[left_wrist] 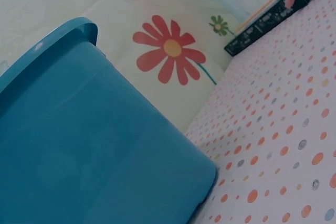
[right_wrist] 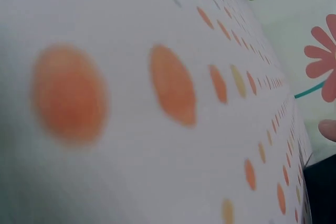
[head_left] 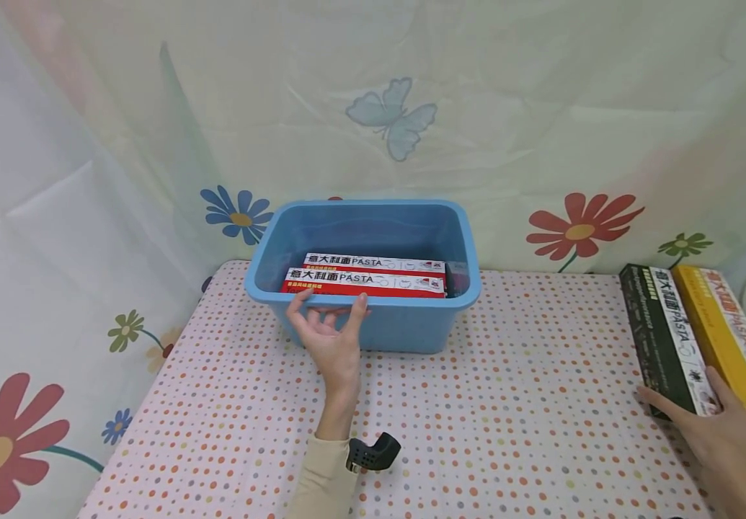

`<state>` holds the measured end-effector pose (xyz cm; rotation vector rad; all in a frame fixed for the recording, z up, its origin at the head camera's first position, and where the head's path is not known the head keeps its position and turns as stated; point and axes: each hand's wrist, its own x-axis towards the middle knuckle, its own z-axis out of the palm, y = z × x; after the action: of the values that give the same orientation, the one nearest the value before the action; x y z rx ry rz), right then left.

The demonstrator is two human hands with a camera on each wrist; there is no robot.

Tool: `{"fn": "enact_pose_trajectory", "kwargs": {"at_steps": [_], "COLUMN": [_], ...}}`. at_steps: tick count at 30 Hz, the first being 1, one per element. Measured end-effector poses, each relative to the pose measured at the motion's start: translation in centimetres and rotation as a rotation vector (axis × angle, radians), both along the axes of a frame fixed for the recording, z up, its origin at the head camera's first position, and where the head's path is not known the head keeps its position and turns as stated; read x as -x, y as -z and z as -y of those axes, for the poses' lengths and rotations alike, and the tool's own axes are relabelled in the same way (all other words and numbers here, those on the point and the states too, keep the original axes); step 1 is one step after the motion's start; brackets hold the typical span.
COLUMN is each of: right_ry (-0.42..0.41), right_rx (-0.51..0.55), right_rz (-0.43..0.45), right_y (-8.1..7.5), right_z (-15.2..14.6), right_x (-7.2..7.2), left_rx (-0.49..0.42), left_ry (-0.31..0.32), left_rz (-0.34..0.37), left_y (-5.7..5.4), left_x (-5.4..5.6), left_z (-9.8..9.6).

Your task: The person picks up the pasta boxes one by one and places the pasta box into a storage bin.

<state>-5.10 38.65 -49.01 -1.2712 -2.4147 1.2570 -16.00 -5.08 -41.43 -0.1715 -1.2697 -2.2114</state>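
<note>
A blue plastic bin stands upright at the middle back of the table. My left hand holds its front rim, thumb and forefinger at the lip and the other fingers bent beneath. Inside lie two red-and-white pasta boxes, one behind the other. Far to the right, my right hand grips the near end of a black pasta box, thumb along its left side and a finger at its right. A yellow pasta box lies right beside it.
A pale tablecloth with coloured dots covers the table. Behind it hangs a light curtain printed with flowers and a butterfly. A black wrist camera sits on my left sleeve.
</note>
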Motion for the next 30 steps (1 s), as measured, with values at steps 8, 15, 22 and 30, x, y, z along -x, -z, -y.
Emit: {"fn": "enact_pose_trajectory", "kwargs": {"at_steps": [8, 15, 22, 30], "right_ry": [0.029, 0.104, 0.128, -0.026], "right_rx": [-0.052, 0.017, 0.209, 0.169], "right_rz": [-0.011, -0.030, -0.079, -0.086], "right_y": [-0.1, -0.4, -0.3, -4.5], "right_z": [0.9, 1.0, 0.1, 2.3], "right_x": [0.4, 0.6, 0.5, 0.7], "left_rx": [0.007, 0.009, 0.019, 0.015], "left_ry": [-0.007, -0.005, -0.006, 0.006], "left_rz": [-0.015, -0.016, -0.021, -0.030], "left_y": [-0.1, 0.0, 0.1, 0.3], "left_x": [0.0, 0.0, -0.1, 0.0], "left_z": [0.0, -0.1, 0.0, 0.1]}}
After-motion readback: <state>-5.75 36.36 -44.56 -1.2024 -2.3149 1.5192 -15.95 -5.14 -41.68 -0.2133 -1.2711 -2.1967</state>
